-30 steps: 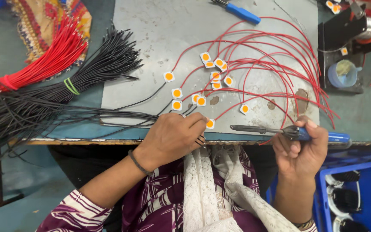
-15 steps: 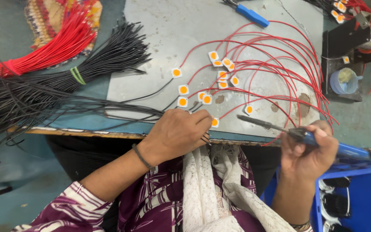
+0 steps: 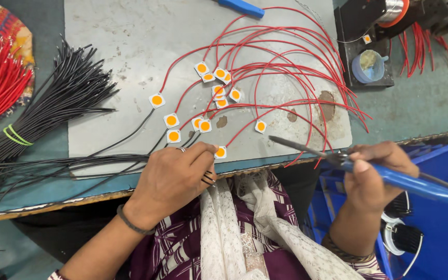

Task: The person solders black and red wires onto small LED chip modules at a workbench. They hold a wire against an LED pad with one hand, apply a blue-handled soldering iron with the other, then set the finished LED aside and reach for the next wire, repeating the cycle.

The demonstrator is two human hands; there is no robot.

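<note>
Left hand (image 3: pixel 175 176): we pinch black wires (image 3: pixel 79 163) beside an LED chip (image 3: pixel 220 152) (steadying it at the mat's (image 3: pixel 110 41) edge).
Right hand (image 3: pixel 374 173): fingers wrapped around the blue soldering iron (image 3: pixel 390 176), tip aimed chipward.

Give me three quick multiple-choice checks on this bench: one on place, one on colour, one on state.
1. Where does the left hand rest?
A. at the table's near edge
B. on the blue bin
C. on the red wire bundle

2. What colour is the soldering iron handle?
A. yellow
B. blue
C. green

3. How is the iron held?
A. lying loose on the table
B. in the right hand, tip over the plate
C. in its stand

Answers: 1 A, its fingers pinch black wires there; 2 B, the handle shows blue; 3 B, fingers wrap it.
</note>
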